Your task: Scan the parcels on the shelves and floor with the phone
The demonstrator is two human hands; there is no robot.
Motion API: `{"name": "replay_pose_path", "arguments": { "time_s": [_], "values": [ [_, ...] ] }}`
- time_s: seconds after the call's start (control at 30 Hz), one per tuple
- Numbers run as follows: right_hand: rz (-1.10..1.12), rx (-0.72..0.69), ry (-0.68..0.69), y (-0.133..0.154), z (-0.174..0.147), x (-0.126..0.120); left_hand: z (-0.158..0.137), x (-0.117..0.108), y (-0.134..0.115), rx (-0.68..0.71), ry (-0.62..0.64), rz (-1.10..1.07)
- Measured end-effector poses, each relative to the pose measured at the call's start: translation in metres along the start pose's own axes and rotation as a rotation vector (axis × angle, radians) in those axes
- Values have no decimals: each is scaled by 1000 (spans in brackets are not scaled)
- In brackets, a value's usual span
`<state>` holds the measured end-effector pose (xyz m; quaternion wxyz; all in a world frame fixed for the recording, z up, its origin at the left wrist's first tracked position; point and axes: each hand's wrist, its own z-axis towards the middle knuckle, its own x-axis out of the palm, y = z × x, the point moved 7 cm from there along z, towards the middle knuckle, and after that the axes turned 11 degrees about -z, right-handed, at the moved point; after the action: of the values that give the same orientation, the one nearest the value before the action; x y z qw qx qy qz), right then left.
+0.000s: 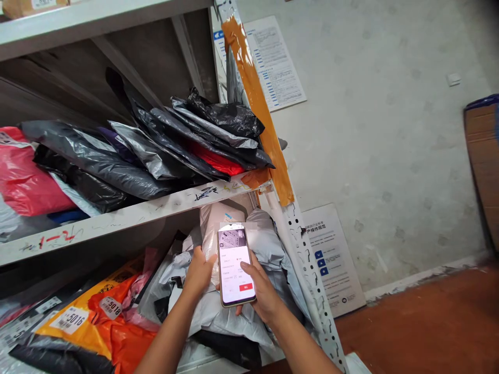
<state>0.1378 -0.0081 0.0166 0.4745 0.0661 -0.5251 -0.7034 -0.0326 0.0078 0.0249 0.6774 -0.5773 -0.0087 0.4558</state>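
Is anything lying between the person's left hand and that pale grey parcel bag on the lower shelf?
Nothing visible does. The left hand already rests on the pale grey parcel bag. The right hand holds a phone just above the same bag, beside the left hand rather than in its way.

The phone (235,265) screen is lit but its text is too small to read. The right hand (262,294) is mostly hidden behind the phone, only thumb and heel showing. The left hand (199,272) has fingertips lost among the grey parcels (268,244). The wall notices (275,62) are unreadable. A cardboard box (483,156) is cut off at the right edge.
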Motion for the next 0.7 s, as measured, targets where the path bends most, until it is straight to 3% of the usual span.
{"name": "replay_pose_path", "arguments": {
  "time_s": [0.43,0.7],
  "values": [
    [13,44,207,5,-44,1,-1,-3,-1,-41,-36,46],
    [-12,105,127,-9,-77,1,0,-5,1,-35,-54,63]
  ]
}}
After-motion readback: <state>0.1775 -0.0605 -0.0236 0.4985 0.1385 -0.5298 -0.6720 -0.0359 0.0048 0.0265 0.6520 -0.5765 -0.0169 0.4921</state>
